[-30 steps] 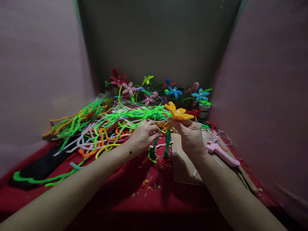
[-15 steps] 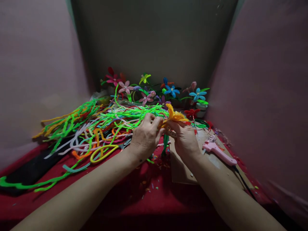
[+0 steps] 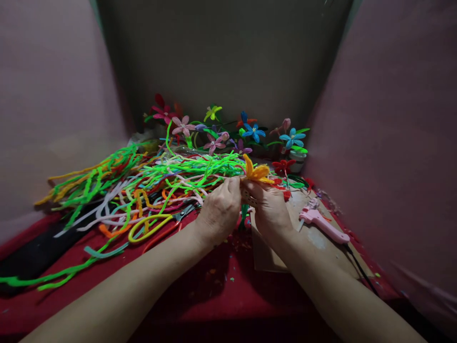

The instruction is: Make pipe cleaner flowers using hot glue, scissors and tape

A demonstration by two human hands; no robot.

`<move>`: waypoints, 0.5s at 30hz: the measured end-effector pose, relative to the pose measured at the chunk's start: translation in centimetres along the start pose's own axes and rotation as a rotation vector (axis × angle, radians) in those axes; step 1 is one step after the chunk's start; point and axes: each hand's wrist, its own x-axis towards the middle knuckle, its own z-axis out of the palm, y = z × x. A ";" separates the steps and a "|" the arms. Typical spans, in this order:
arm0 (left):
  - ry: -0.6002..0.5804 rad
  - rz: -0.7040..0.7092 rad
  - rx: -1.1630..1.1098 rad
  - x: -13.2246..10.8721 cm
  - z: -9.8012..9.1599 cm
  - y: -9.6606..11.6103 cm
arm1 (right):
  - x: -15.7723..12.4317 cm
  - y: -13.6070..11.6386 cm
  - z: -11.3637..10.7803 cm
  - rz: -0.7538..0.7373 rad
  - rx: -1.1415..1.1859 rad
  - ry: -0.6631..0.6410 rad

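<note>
Head view: both hands work at the underside of a yellow-orange pipe-cleaner flower (image 3: pixel 259 173).
In the head view, the flower is above the middle of the red surface (image 3: pixel 200 300), petals pointing up and to the right. The fingers of the right hand (image 3: pixel 273 207) pinch it just under the petals; those of the left hand (image 3: pixel 222 205) are curled together and seem to pinch its base from the other side, though their tips are hidden. I judge that the step in hand is shaping or twisting this base. The next move, I think, calls for a steady right grip and a small, firm turn by the left, without crushing the petals. Scissors (image 3: pixel 181 214) lie near the left forearm, and a pink glue gun (image 3: pixel 326 226) rests on a board (image 3: pixel 264 252) at right.
</note>
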 end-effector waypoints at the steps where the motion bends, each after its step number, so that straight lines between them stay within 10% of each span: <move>1: 0.006 0.014 -0.064 0.0 0.0 -0.1 | 0.0 0.0 0.0 -0.003 -0.008 0.000; 15: -0.182 -0.668 -1.500 0.8 -3.0 0.2 | 0.0 -0.1 0.1 0.037 0.036 -0.110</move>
